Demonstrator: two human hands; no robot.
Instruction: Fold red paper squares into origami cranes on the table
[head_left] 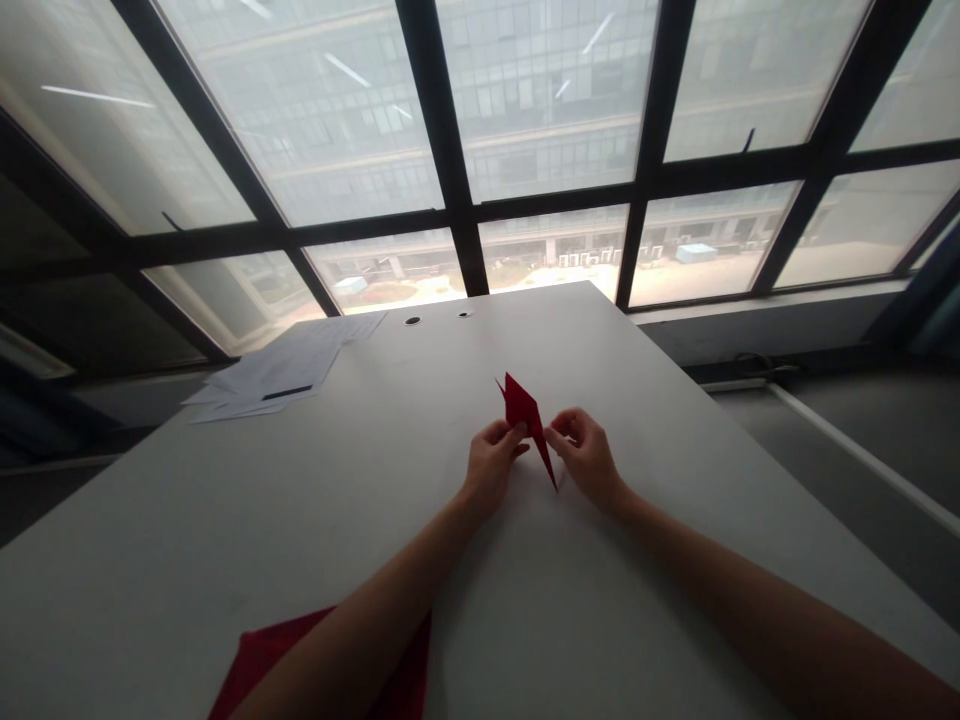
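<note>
A piece of red origami paper [523, 408], folded into narrow pointed flaps, is held just above the white table. My left hand [495, 458] pinches its lower left side between thumb and fingers. At its right edge, my right hand [586, 450] is closed with thumb and fingertips together on the paper's side. One long thin point slants down between the hands, and two shorter points stick up at the top. Exactly how much paper the right fingertips cover is hidden.
A larger red sheet [289, 640] lies at the near edge, partly under my left forearm. White papers [300, 355] with a dark pen [287, 392] rest at the far left of the table [360, 480]. Two round cable holes [413, 321] sit near the windows [540, 90].
</note>
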